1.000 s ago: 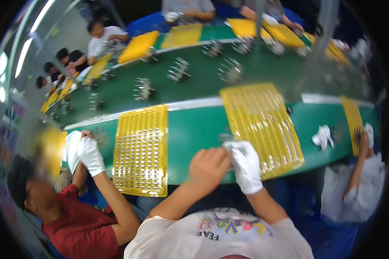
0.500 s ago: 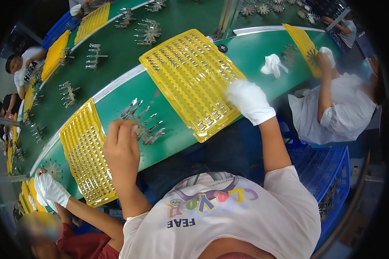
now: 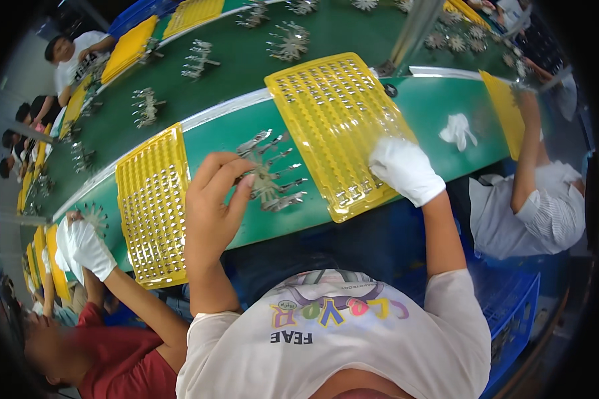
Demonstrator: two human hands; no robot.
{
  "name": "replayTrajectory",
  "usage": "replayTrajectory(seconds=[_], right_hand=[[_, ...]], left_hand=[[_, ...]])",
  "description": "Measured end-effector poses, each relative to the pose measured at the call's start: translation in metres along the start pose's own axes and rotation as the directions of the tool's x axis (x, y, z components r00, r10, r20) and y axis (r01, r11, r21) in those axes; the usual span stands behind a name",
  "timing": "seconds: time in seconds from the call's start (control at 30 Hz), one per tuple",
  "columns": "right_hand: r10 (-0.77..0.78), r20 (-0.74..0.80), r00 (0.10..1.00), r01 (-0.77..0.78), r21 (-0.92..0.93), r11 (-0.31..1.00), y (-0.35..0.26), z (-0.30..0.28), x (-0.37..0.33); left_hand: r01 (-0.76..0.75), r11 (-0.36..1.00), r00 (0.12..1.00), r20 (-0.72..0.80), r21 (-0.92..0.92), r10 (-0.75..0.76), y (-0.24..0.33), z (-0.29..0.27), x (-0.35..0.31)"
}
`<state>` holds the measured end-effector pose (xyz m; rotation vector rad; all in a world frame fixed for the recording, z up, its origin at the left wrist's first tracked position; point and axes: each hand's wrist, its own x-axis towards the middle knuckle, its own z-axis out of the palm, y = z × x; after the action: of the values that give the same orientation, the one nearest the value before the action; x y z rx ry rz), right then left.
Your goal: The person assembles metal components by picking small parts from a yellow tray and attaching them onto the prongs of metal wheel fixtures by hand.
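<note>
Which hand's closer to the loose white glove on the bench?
Right. The right hand, over the yellow tray, sits left of the loose white glove, on its near side; the left hand holds the spoked metal part, beyond the tray's left side.

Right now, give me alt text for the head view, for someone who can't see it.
A person's bare left hand holds a spiky metal piece at a green workbench, while the white-gloved right hand is at a yellow tray of small metal parts. Co-workers flank the person; more spiky pieces lie beyond.
</note>
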<state>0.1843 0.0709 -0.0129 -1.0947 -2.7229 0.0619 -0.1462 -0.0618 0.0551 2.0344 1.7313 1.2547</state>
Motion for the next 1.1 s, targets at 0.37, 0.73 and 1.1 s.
replayTrajectory(seconds=[0.37,0.73,1.1], right_hand=[[0.137,-0.134,0.981,0.062,0.898,0.436,-0.116,-0.041,0.044],[-0.012,-0.297,0.955,0.245,0.761,0.601,-0.127,-0.042,0.052],[-0.099,-0.411,0.906,0.341,0.57,0.748,-0.128,-0.027,0.058]], left_hand=[[-0.135,0.984,0.991,0.001,-0.117,0.136,0.012,0.008,0.001],[-0.238,0.971,0.971,0.02,-0.033,0.238,0.009,0.008,-0.006],[-0.013,0.997,1.0,0.024,-0.076,0.015,0.006,0.021,-0.009]])
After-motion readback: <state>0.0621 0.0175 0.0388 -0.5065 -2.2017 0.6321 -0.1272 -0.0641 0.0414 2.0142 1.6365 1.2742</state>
